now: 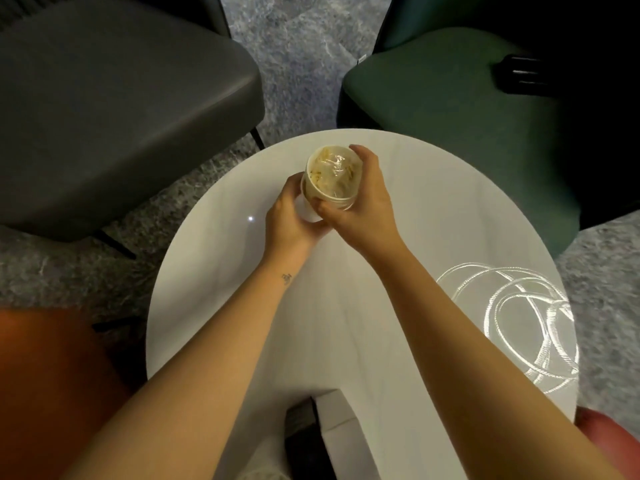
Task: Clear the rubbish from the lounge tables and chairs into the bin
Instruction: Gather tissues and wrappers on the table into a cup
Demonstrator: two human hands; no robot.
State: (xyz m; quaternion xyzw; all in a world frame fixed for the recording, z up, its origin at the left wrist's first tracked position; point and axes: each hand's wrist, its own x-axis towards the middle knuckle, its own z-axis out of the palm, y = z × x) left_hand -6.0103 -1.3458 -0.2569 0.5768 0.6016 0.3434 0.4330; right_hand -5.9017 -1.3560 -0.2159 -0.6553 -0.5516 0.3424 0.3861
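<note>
Cup [332, 183] stuffed with crumpled wrap, above desk [433, 209] centre, clasped by left hand [294, 216] low and right hand [363, 199] around rim; probably light, thin-walled, crushable, best gripped gently mid-wall.

bare table top [214, 271] lies open on every side of the fingers [360, 151] except near the wrists' right, where a bright looped glare [512, 320] sits. beyond the fingertips, a carpet gap [298, 81] runs between grey chair [114, 109] and green chair [450, 109].
</note>
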